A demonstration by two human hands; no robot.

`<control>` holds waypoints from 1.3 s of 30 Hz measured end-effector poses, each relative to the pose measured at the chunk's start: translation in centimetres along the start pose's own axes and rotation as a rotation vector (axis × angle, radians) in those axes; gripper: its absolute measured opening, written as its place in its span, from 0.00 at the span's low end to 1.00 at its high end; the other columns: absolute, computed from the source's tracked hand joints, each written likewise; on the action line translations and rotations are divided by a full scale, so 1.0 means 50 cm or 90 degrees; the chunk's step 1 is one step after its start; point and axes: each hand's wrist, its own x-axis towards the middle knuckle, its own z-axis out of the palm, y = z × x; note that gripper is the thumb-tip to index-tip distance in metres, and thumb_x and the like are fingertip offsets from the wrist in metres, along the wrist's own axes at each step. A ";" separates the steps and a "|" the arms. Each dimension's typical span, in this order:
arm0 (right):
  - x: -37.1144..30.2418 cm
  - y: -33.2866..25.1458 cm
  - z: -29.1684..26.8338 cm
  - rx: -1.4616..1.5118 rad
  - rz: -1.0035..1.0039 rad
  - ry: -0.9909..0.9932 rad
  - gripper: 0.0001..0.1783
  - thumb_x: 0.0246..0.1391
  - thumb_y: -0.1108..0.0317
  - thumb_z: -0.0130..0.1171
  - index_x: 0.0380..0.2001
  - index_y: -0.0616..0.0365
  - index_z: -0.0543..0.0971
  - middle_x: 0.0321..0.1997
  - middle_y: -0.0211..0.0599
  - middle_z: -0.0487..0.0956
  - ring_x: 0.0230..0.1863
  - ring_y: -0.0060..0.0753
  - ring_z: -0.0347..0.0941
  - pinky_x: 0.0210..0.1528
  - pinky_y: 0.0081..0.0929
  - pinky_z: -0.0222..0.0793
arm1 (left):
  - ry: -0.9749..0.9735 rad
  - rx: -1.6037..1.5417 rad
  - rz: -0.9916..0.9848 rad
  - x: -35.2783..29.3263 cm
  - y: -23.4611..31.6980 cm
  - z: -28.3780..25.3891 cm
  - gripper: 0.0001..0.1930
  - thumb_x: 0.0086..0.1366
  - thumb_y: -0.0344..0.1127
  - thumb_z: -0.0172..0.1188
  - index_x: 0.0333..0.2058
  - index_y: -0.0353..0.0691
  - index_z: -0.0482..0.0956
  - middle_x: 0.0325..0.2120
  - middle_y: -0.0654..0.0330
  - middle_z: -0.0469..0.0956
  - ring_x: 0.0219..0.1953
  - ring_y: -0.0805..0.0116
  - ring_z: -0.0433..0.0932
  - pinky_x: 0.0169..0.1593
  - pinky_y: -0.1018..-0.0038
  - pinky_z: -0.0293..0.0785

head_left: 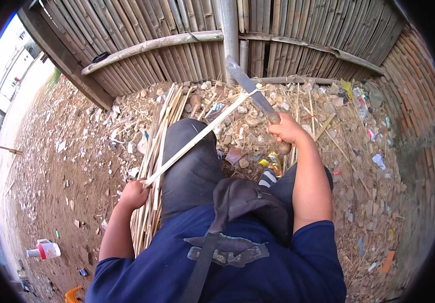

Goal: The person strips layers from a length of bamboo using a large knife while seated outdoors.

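Note:
My left hand (pixel 134 194) is closed round the near end of a long pale bamboo strip (pixel 195 140). The strip slants up to the right across my left knee. Its far end meets the blade of a machete (pixel 251 90), whose wooden handle sits in the closed fist of my right hand (pixel 286 132). The grey blade points up and to the left, toward the bamboo wall. A bundle of similar split bamboo strips (pixel 149 197) lies on the ground along the outer side of my left leg.
Ahead stands a bamboo wall (pixel 177 55) with a post (pixel 230 35). A brick wall (pixel 412 86) rises at the right. Stones and litter cover the dirt ground (pixel 76 166). A white and red plastic container (pixel 45 250) lies at the lower left, with something orange (pixel 73 294) nearby.

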 end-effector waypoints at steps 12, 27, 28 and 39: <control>0.021 0.033 0.009 -0.022 -0.014 -0.044 0.12 0.53 0.73 0.60 0.41 0.58 0.73 0.21 0.26 0.70 0.17 0.18 0.65 0.19 0.24 0.61 | -0.054 0.032 -0.044 -0.006 0.029 -0.047 0.12 0.63 0.37 0.53 0.36 0.36 0.83 0.33 0.40 0.82 0.40 0.38 0.80 0.46 0.50 0.76; 0.020 0.024 0.024 -0.221 -0.064 0.084 0.19 0.50 0.70 0.61 0.46 0.62 0.75 0.25 0.34 0.76 0.21 0.27 0.71 0.25 0.31 0.68 | -0.029 0.001 -0.020 -0.012 -0.005 -0.032 0.14 0.63 0.37 0.51 0.37 0.42 0.86 0.33 0.40 0.83 0.40 0.40 0.81 0.49 0.51 0.77; 0.018 0.017 0.026 -0.235 -0.066 0.095 0.23 0.50 0.70 0.61 0.51 0.63 0.75 0.24 0.35 0.75 0.23 0.30 0.73 0.27 0.35 0.70 | -0.028 -0.001 -0.012 -0.011 -0.009 -0.027 0.14 0.63 0.37 0.51 0.37 0.42 0.86 0.33 0.40 0.83 0.40 0.40 0.81 0.49 0.52 0.77; 0.032 0.050 0.004 0.275 0.095 -0.250 0.07 0.53 0.75 0.58 0.30 0.54 0.70 0.18 0.23 0.67 0.15 0.17 0.61 0.19 0.23 0.59 | -0.045 -0.010 -0.027 -0.008 -0.008 -0.019 0.15 0.62 0.34 0.50 0.37 0.41 0.87 0.35 0.42 0.83 0.41 0.41 0.82 0.49 0.53 0.77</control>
